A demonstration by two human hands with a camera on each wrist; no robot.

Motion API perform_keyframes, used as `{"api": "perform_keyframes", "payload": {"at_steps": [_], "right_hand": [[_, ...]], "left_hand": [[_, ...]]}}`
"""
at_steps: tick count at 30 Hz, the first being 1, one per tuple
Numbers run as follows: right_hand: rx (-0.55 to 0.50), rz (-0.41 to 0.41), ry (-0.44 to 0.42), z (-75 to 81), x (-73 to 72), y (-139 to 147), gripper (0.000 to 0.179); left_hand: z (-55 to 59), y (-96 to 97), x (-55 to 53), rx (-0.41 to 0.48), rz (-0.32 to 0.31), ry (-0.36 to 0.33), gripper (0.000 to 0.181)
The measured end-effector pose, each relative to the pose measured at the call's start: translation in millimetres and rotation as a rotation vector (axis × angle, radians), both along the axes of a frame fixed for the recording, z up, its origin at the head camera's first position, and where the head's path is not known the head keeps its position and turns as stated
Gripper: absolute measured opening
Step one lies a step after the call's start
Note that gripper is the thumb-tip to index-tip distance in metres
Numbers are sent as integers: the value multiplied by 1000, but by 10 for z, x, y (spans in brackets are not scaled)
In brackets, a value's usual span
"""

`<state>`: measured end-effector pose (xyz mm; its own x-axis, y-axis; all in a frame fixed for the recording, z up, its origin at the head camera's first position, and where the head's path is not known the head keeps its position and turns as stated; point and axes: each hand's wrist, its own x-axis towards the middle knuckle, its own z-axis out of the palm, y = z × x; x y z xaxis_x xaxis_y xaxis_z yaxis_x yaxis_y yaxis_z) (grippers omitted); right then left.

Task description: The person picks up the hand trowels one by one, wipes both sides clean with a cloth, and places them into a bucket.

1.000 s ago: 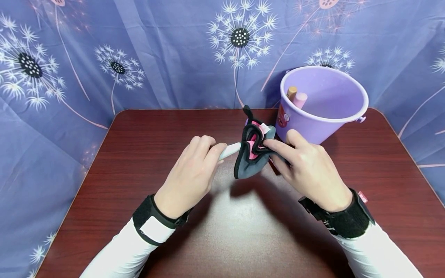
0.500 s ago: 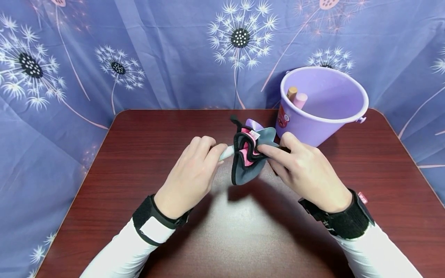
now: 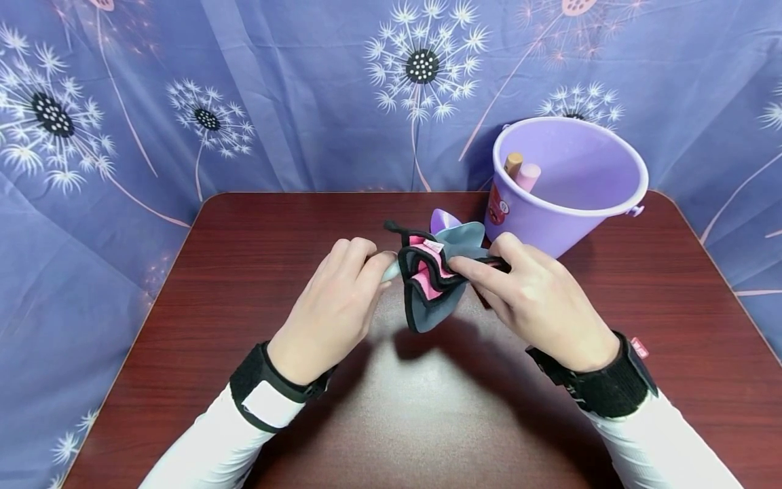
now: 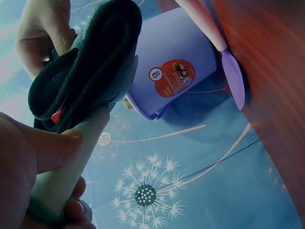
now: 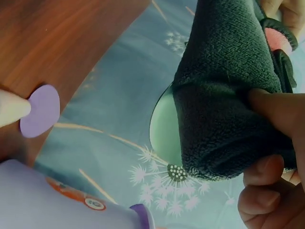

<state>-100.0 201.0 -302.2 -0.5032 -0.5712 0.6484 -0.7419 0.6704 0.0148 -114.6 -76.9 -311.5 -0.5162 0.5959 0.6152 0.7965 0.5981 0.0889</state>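
Note:
My left hand [image 3: 332, 299] grips the pale handle [image 4: 71, 171] of a utensil with a rounded, spoon-like green head [image 5: 164, 126]. A grey towelling cloth [image 3: 435, 314] with black edging and a pink inner side is folded around that utensil, bunched in waves close to my left fingers. My right hand [image 3: 537, 295] pinches the cloth between thumb and fingers from the right. Part of the green head sticks out beyond the cloth; the stretch under the folds is hidden. Both hands are above the table.
A purple bucket [image 3: 568, 221] stands at the table's back right, with a tan handle [image 3: 512, 164] and a pink handle [image 3: 528, 176] in it. Behind the cloth, a purple-headed utensil [image 4: 232, 78] lies on the dark wood table [image 3: 244, 272]. A dandelion-print curtain [image 3: 305, 102] hangs behind.
The cloth has moved left along the handle toward my left hand, so less handle shows. More of the green head and the purple utensil has come into sight. My left hand has barely moved.

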Motion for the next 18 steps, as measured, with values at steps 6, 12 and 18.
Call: {"api": "perform_keyframes", "payload": {"at_steps": [6,12,18], "right_hand": [[5,-74,18,-21,-27,56,34],[-36,-136,45,-7,-45,81,32],[-74,-201,72,19,-55,106,27]], "left_hand": [[10,-11,-8,9,-4,9,25],[40,-47,-20,36,-11,14,25],[91,-117,-42,76,-14,-3,24]]}}
